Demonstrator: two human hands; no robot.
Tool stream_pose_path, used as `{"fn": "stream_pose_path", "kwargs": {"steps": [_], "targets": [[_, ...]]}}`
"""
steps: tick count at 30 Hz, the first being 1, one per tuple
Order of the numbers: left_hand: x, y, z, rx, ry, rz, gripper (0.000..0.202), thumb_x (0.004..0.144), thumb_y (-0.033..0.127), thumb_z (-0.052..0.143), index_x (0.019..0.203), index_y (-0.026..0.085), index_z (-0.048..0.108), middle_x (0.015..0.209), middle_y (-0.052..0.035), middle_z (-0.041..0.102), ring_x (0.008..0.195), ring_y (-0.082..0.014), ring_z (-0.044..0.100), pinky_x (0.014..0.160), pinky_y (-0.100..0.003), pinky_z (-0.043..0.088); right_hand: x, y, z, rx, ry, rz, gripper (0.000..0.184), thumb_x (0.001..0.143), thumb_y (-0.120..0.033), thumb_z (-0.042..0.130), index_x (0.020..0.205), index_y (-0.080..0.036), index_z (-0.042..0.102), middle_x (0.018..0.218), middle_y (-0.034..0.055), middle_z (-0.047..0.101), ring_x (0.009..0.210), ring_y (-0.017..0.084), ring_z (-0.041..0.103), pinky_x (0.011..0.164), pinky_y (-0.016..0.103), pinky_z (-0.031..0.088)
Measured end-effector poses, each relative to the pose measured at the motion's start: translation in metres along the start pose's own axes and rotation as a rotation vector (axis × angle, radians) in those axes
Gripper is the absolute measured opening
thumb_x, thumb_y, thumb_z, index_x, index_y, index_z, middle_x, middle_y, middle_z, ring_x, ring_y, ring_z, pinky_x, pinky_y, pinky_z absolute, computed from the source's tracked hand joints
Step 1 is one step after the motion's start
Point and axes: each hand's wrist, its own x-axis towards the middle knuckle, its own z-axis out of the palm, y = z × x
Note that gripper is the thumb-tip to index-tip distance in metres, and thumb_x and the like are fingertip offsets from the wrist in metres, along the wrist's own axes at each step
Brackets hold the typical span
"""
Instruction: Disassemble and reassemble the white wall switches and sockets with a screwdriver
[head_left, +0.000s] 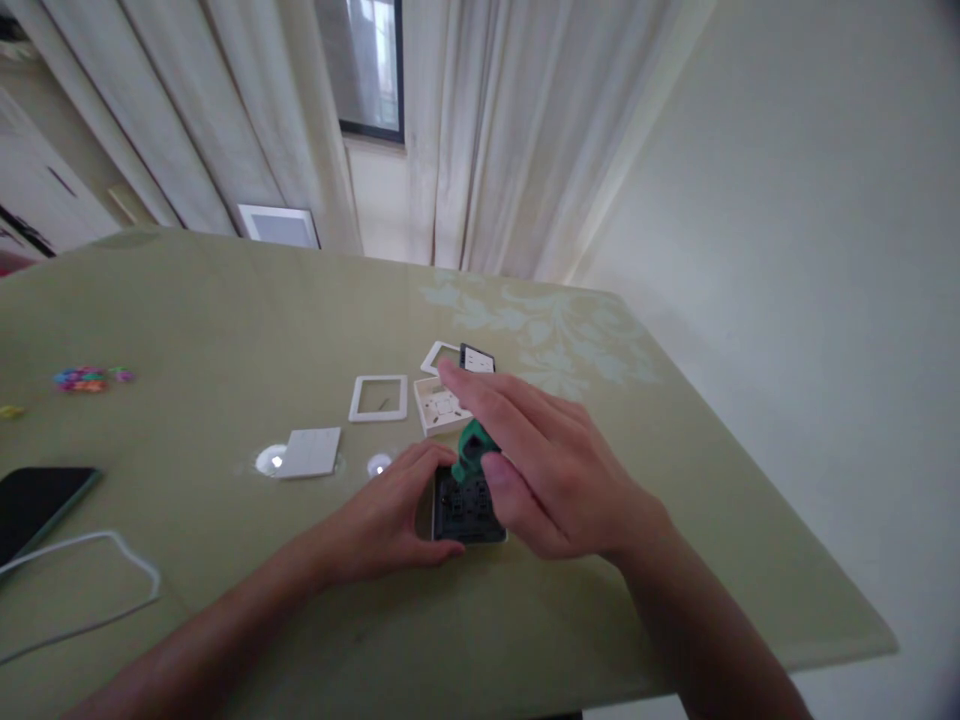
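Observation:
My left hand [394,515] grips the left side of a wall switch module [466,512], its dark inner face up in a white housing, flat on the table. The thumb lies along its near edge and the fingers at its far left corner. Over the module, my right hand [551,465] closes round a green-handled screwdriver [472,448]; its shaft and tip are hidden. Just beyond the hands sit a white mounting box [436,408], partly covered by the right hand, and a white square frame [378,399]. A white switch cover plate [310,452] rests to the left.
Behind the box lie another white frame [432,356] and a dark-edged white plate [478,358]. Far left are small colourful pieces [84,379], a dark phone [41,505] and a white cable [112,537]. A wall [825,300] borders the table's right side.

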Motion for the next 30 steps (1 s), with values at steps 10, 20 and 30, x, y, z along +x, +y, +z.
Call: {"fn": "stream_pose_path", "kwargs": {"steps": [10, 20, 30], "targets": [[0.0, -0.002, -0.001, -0.025, -0.019, 0.004, 0.07, 0.082, 0.039, 0.09, 0.14, 0.036, 0.052, 0.144, -0.0049, 0.063, 0.136, -0.0356, 0.06, 0.114, -0.055, 0.054, 0.0, 0.003, 0.002, 0.104, -0.056, 0.089, 0.051, 0.109, -0.026, 0.043, 0.158, -0.012, 0.045, 0.149, 0.0182, 0.067, 0.125, 0.024, 0.07, 0.103, 0.04, 0.059], [-0.001, -0.001, 0.0, -0.032, -0.007, 0.015, 0.072, 0.083, 0.039, 0.089, 0.145, 0.036, 0.053, 0.145, -0.0055, 0.064, 0.137, -0.0377, 0.06, 0.115, -0.056, 0.053, 0.002, 0.004, 0.011, 0.03, 0.07, -0.013, 0.047, 0.113, -0.04, 0.043, 0.145, -0.009, 0.058, 0.133, 0.0178, 0.075, 0.118, 0.026, 0.073, 0.097, 0.037, 0.06], [0.0, -0.004, 0.0, -0.01, -0.032, 0.006, 0.071, 0.082, 0.042, 0.09, 0.143, 0.039, 0.053, 0.143, -0.0042, 0.066, 0.134, -0.0379, 0.062, 0.112, -0.056, 0.055, -0.001, 0.006, 0.019, -0.077, 0.221, -0.07, 0.028, 0.108, -0.042, 0.053, 0.103, -0.019, 0.068, 0.084, 0.004, 0.072, 0.075, 0.019, 0.067, 0.066, 0.033, 0.053]]}}
